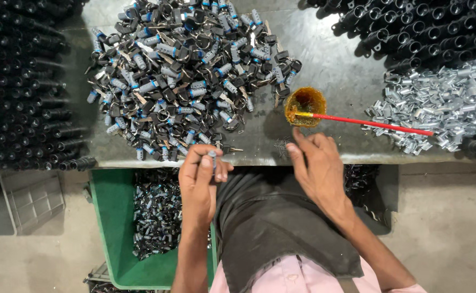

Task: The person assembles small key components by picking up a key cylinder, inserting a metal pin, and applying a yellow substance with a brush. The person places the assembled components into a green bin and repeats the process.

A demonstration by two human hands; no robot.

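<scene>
The left hand (200,176) is pinched shut on a small silver-grey metal lock cylinder (212,158), held upright at the near edge of the grey metal worktable (330,70). The right hand (316,163) hovers just beside it, fingers loosely spread and holding nothing, its fingertips close to a tiny cluster of thin metal springs (281,146) lying on the table.

Judging from this, a good move means keeping the cylinder steady and vertical in the pinch while the right fingertips take only one small piece, since those bits look easy to scatter.

Just beyond the right hand sits a small round amber cup of grease (304,106) with a long red stick (373,123) resting in it. The stick points right across the table and could be knocked by a careless reach.

A big heap of black-headed keys and blue-banded cylinders (183,76) crowds the table ahead. A pile of bright silver metal parts (444,108) lies right, rows of black tubes (26,92) lie left, and a green plastic bin (113,228) of finished pieces sits below.
</scene>
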